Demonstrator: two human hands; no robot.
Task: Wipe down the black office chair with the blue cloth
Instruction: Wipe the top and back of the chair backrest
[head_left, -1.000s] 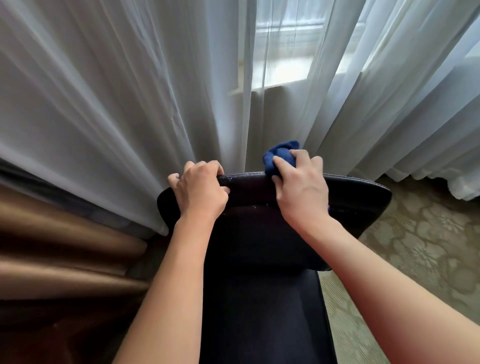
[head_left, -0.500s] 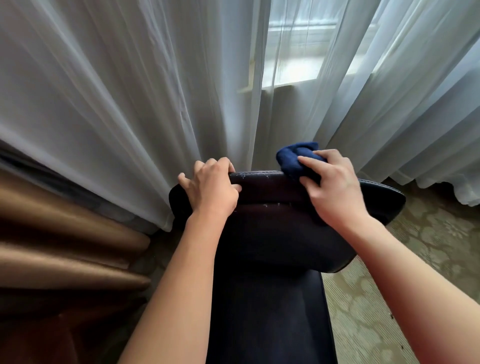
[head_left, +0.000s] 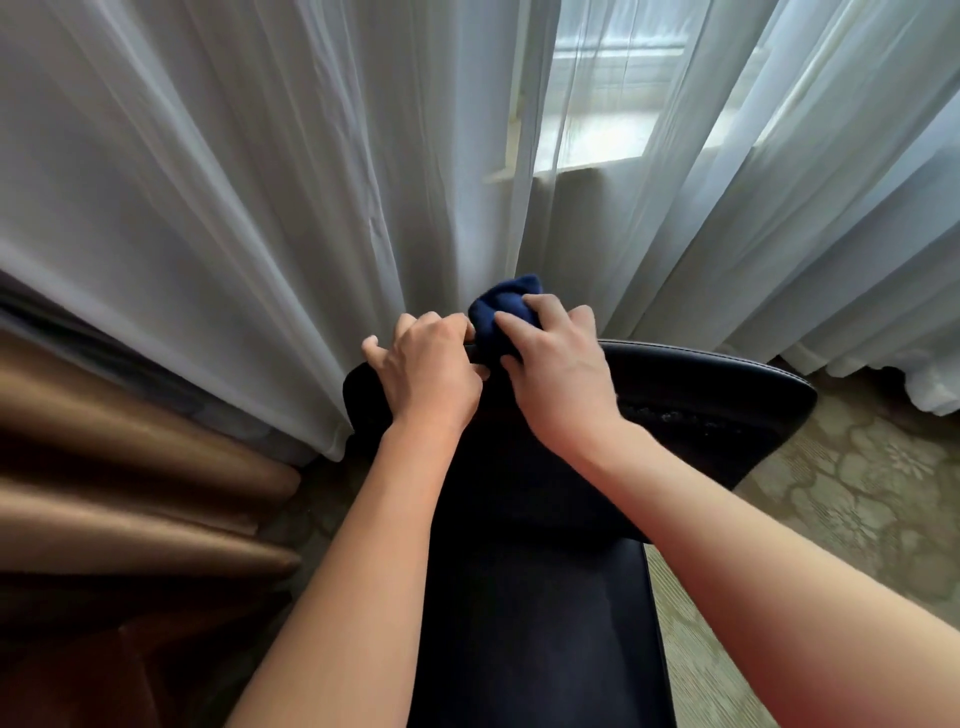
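Observation:
The black office chair (head_left: 717, 395) stands below me, its backrest top running across the middle of the view and its back panel dropping toward the bottom edge. My left hand (head_left: 426, 369) grips the left part of the backrest's top edge. My right hand (head_left: 558, 371) holds the bunched dark blue cloth (head_left: 501, 312) pressed on the top edge, right beside my left hand. The fingers cover most of the cloth's lower part.
White sheer curtains (head_left: 260, 182) hang just behind the chair, touching its left end, with a bright window (head_left: 597, 104) behind them. Brown drapes (head_left: 130, 467) bunch at the left. Patterned beige carpet (head_left: 857, 493) lies to the right.
My right hand slid the cloth along the top edge, first to the right and then back left until it sits against my left hand. My left hand kept its grip.

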